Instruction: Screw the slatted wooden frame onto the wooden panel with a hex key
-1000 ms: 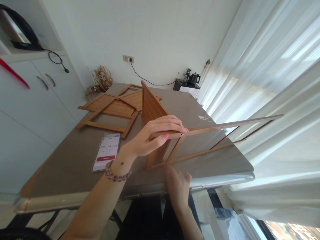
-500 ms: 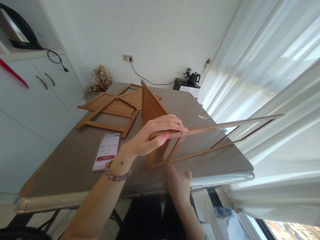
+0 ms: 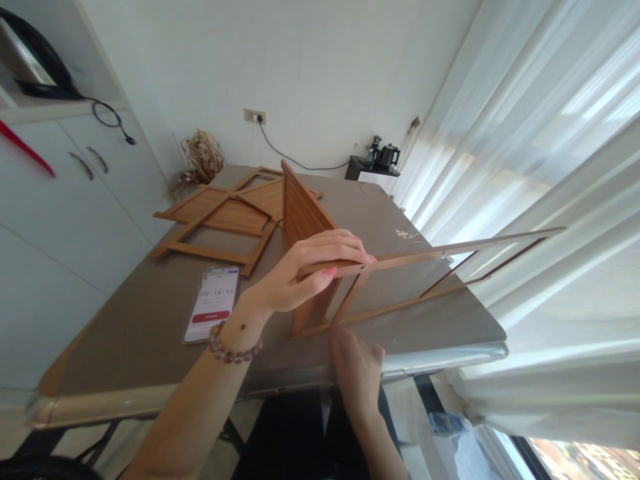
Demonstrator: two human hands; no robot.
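Observation:
My left hand [image 3: 313, 270] is wrapped over the upper rail of a wooden frame [image 3: 415, 257], near a screw head in the rail. This frame stands on its long edge and stretches to the right. A slatted wooden panel [image 3: 306, 207] stands upright at its left end and runs away from me. Low at the table's front, my right hand [image 3: 357, 370] is closed beside the frame's lower rail, close to the joint of a crosspiece. Its fingertips are hidden, so I cannot make out what they hold, if anything.
More wooden frames and panels [image 3: 215, 210] lie stacked at the back left of the table [image 3: 125, 347]. A phone [image 3: 213, 303] showing a timer lies left of my left wrist. Dried plants [image 3: 203, 157] stand behind. A kettle [image 3: 387, 157] sits beyond the far edge, and curtains [image 3: 525, 167] hang at the right.
My left hand keeps its hold on the upper rail. The right hand has turned very slightly at the lower rail; the frame and panel stay put.

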